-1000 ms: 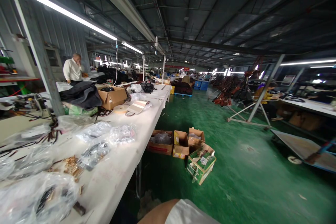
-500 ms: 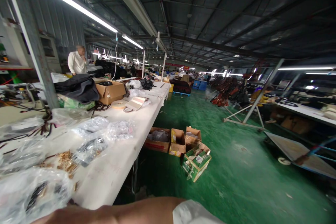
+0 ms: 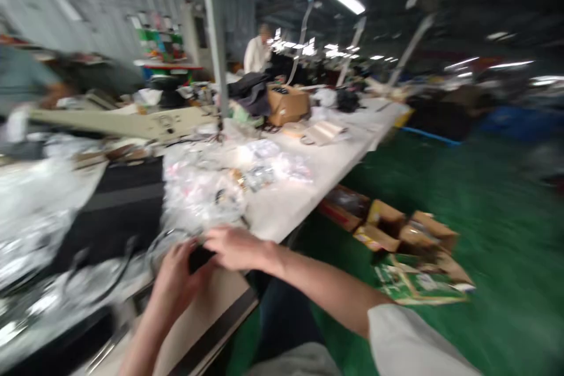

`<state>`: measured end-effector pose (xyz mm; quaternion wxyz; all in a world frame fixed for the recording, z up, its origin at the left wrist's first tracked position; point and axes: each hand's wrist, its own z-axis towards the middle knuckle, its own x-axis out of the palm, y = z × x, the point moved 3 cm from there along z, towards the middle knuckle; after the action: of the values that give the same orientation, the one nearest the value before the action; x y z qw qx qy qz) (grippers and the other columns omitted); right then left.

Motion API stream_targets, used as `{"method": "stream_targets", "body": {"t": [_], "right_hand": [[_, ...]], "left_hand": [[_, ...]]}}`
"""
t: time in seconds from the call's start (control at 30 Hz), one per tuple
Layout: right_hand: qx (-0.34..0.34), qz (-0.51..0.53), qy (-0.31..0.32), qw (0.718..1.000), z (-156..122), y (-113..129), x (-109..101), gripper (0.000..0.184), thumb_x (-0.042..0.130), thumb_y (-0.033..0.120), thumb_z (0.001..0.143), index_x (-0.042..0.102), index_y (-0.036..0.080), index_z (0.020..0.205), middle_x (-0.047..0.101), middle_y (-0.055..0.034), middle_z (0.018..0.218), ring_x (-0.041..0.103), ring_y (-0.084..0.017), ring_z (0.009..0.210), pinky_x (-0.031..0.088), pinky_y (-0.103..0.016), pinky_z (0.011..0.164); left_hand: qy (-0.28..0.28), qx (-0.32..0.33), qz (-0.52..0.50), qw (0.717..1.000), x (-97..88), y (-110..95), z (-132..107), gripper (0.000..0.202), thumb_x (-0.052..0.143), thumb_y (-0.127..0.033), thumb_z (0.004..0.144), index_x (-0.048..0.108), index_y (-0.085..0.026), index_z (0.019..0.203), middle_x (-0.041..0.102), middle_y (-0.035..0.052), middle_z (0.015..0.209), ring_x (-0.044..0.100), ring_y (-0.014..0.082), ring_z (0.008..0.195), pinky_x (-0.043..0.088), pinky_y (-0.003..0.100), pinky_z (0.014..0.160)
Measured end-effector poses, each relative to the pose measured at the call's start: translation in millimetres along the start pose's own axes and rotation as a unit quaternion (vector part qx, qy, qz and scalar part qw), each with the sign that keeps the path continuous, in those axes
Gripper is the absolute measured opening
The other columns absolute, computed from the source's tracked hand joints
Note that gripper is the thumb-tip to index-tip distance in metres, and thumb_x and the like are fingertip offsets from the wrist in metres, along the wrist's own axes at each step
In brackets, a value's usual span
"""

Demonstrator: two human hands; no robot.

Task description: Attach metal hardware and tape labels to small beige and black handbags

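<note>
Over table [image 3: 282, 211], left hand [image 3: 176, 279] curled, right hand [image 3: 233, 248] close

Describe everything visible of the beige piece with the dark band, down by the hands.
The beige piece looks flat and smooth, perhaps card or leather-like, with a straight dark band near its right side and a thin pale edge beyond. It sits at the near side of the white table, running slantwise from lower left to upper right. The left hand covers part of it; the right hand is at its far end. Blur leaves contact unclear.
</note>
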<state>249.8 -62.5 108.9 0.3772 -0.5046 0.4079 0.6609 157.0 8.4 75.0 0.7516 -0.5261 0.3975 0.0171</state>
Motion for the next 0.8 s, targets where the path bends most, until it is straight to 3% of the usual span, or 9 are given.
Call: {"method": "stream_targets", "body": {"t": [0.07,0.1,0.2,0.47,0.63,0.8], "right_hand": [[0.025,0.087,-0.021,0.996,-1,-12,13,0.012,0.079,0.018,0.102,0.082,0.019,0.113,0.077,-0.0067,0.116,0.074,-0.022,0.111,0.061,-0.031,0.099],[0.018,0.117,-0.017,0.993,-1,-18,21,0.017,0.076,0.015,0.103,0.081,0.019,0.119,0.076,-0.0073,0.119,0.073,-0.023,0.116,0.06,-0.034,0.105],[-0.01,0.155,-0.002,0.988,-1,-26,35,0.022,0.069,0.012,0.106,0.08,0.02,0.124,0.074,-0.0093,0.124,0.07,-0.025,0.127,0.057,-0.04,0.114],[-0.03,0.161,0.003,0.987,-4,-25,39,0.026,0.063,0.013,0.107,0.077,0.021,0.127,0.074,-0.0116,0.133,0.069,-0.029,0.132,0.058,-0.047,0.118],[-0.04,0.153,0.036,0.987,3,-28,40,0.023,0.062,0.014,0.108,0.079,0.022,0.122,0.076,-0.0108,0.13,0.07,-0.028,0.128,0.058,-0.046,0.115],[-0.049,0.144,0.023,0.988,2,-25,39,0.023,0.059,0.015,0.11,0.079,0.021,0.122,0.076,-0.0107,0.125,0.07,-0.027,0.124,0.058,-0.043,0.112]], "left_hand": [[0.001,-0.039,0.048,0.998,-29.1,40,-39,0.045,0.095,-0.036,0.083,0.085,-0.029,0.127,0.076,0.0086,0.12,0.07,0.0355,0.119,0.058,0.053,0.115],[0.011,-0.021,0.07,0.997,-35.4,52,-51,0.052,0.092,-0.03,0.082,0.084,-0.027,0.133,0.074,0.011,0.122,0.068,0.0371,0.121,0.055,0.056,0.117],[0.02,-0.003,0.095,0.995,-34.7,72,-62,0.067,0.086,-0.025,0.081,0.078,-0.028,0.148,0.067,0.0131,0.133,0.061,0.0377,0.129,0.051,0.055,0.12],[0.014,-0.004,0.089,0.996,-22.7,72,-63,0.061,0.084,-0.031,0.086,0.078,-0.029,0.146,0.061,0.0134,0.136,0.056,0.0386,0.129,0.05,0.054,0.117],[0.016,-0.018,0.092,0.995,-23.8,72,-64,0.059,0.086,-0.033,0.086,0.079,-0.029,0.145,0.061,0.014,0.136,0.056,0.0391,0.13,0.05,0.054,0.117],[0.013,-0.022,0.101,0.995,-20.6,74,-63,0.065,0.086,-0.036,0.087,0.076,-0.027,0.152,0.06,0.0157,0.138,0.056,0.039,0.129,0.051,0.054,0.116]]}}
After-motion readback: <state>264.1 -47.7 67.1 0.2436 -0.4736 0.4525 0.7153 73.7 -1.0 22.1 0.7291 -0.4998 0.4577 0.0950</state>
